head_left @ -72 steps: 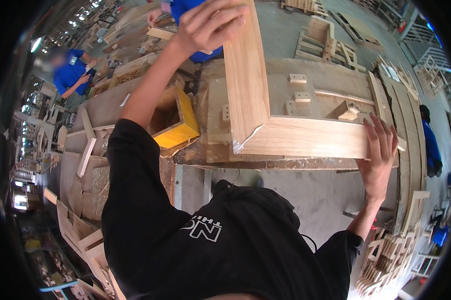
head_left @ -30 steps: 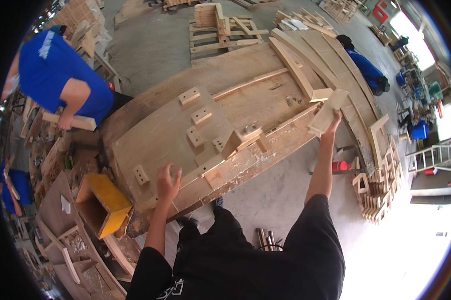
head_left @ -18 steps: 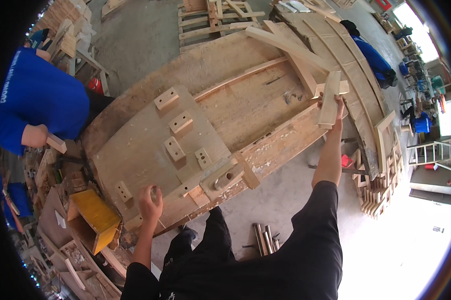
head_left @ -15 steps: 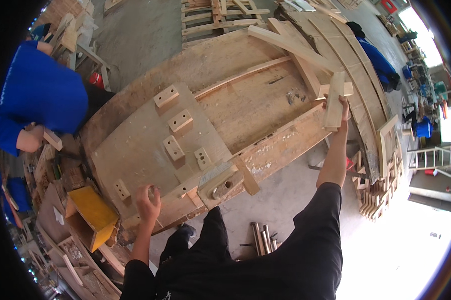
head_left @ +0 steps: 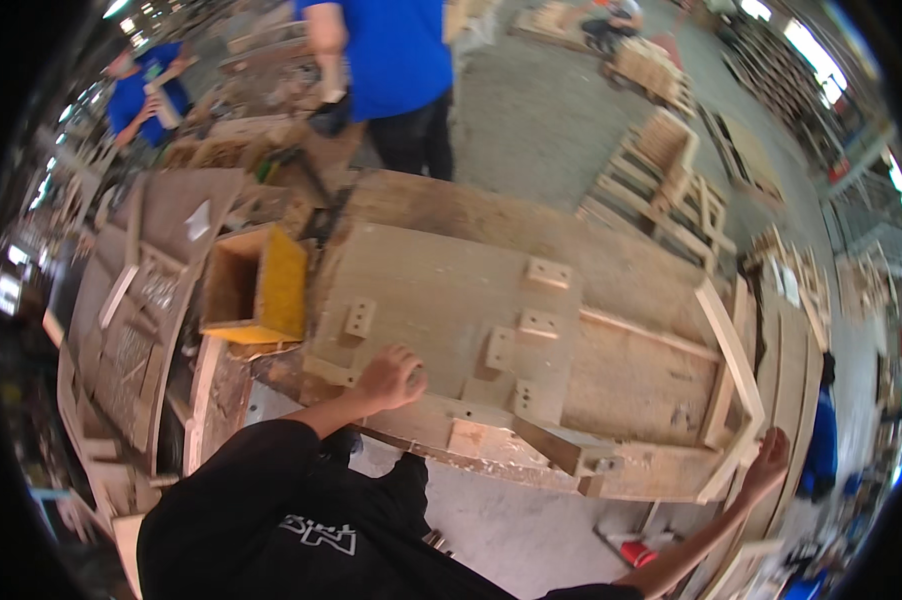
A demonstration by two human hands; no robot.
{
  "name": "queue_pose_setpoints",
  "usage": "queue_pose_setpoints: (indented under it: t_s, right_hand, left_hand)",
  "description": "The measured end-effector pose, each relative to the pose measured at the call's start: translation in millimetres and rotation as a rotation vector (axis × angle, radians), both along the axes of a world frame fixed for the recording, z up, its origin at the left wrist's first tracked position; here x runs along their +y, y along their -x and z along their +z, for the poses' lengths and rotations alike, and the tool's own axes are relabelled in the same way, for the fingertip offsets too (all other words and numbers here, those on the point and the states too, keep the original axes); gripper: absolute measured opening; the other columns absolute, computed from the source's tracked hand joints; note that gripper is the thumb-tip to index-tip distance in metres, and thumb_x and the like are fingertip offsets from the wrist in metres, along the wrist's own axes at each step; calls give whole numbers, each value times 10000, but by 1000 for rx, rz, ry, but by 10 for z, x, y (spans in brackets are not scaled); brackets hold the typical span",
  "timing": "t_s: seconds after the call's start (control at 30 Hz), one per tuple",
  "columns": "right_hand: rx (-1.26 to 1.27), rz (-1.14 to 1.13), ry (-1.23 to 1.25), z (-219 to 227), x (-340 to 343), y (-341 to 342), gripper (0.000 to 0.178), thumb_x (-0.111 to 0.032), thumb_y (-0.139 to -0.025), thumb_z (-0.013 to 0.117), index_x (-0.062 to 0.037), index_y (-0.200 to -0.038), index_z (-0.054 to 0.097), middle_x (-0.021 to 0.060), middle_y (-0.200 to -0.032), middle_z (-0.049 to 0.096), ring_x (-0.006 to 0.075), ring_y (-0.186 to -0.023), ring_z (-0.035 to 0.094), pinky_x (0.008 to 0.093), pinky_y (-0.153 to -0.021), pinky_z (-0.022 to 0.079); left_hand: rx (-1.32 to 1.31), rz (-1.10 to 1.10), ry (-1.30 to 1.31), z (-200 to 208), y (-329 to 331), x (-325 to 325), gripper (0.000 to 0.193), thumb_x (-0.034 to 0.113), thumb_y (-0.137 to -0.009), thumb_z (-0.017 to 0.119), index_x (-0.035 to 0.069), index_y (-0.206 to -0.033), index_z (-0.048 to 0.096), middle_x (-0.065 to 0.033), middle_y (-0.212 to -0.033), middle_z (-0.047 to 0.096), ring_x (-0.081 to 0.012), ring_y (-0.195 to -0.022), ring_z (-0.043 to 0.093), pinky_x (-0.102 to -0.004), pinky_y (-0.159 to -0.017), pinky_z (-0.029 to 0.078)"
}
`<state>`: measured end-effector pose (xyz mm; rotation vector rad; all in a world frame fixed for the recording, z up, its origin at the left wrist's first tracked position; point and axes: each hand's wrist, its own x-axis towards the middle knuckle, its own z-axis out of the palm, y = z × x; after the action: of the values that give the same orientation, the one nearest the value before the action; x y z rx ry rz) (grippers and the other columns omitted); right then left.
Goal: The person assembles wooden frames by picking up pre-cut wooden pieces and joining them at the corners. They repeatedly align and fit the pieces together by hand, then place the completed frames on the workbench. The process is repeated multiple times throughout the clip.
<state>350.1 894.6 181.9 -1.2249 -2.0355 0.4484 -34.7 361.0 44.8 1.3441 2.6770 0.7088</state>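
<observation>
Since the earlier frame, the view has been swung round, and the near edge of the bench [head_left: 471,205] is now seen almost level. Just inside that edge, the left grip [head_left: 393,378] is held half curled over a flat panel [head_left: 421,285]; whether anything is grasped cannot be told. Bare panel is left beyond it, bounded rightward by drilled blocks [head_left: 549,272], leftward by a yellow box [head_left: 283,290]. Beside the right grip [head_left: 767,462], fingers bent, a short board [head_left: 728,468] is seen, its hold unclear.
</observation>
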Motion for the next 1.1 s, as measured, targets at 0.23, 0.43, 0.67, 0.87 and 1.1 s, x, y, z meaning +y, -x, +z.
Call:
queue_pose_setpoints:
  t_s: [0.23, 0.43, 0.67, 0.87, 1.1]
  right_hand:
    - [-13, 766, -49, 1163, -2249, 1486, 574, -522, -909, 580, 42, -981, 655, 159, -938, 683, 286, -907, 659, 423, -819, 504]
    - [-382, 1041, 61, 1135, -3131, 2250, 575, -508, -812, 703, -1, -1076, 649, 156, -910, 701, 305, -860, 678, 430, -793, 520]
    - [-505, 662, 248, 1051, -3215, 2319, 412, -266, -750, 821, -21, -1044, 669, 130, -787, 706, 206, -684, 682, 319, -620, 529]
    - [-614, 550, 106, 914, -3157, 2314, 342, -282, -787, 802, -12, -947, 664, 95, -647, 663, 168, -577, 621, 309, -557, 473]
    - [-543, 543, -85, 776, -2998, 2151, 463, -430, -884, 688, 30, -836, 663, 27, -582, 536, 119, -569, 503, 296, -514, 394]
  left_hand:
    - [-75, 4, 54, -49, 4, -105, 344, 350, -845, 618, 29, -964, 649, -149, -972, 651, -315, -1017, 576, -430, -923, 437]
    - [-116, 13, 117, -23, 31, -174, 398, 384, -866, 580, 27, -1028, 651, -152, -1013, 658, -306, -1047, 575, -434, -934, 434]
    - [-222, -117, -22, -78, 118, -264, 334, 328, -878, 609, 45, -1053, 642, -137, -984, 672, -275, -943, 638, -451, -859, 473]
    - [-476, -266, -543, 642, 461, -1203, 159, 224, -874, 669, 67, -898, 656, -116, -869, 694, -263, -709, 665, -391, -727, 539]
    - [256, 783, -1074, 1389, 2382, -3933, 69, 20, -782, 676, 53, -815, 625, -83, -790, 656, -207, -760, 643, -316, -717, 502]
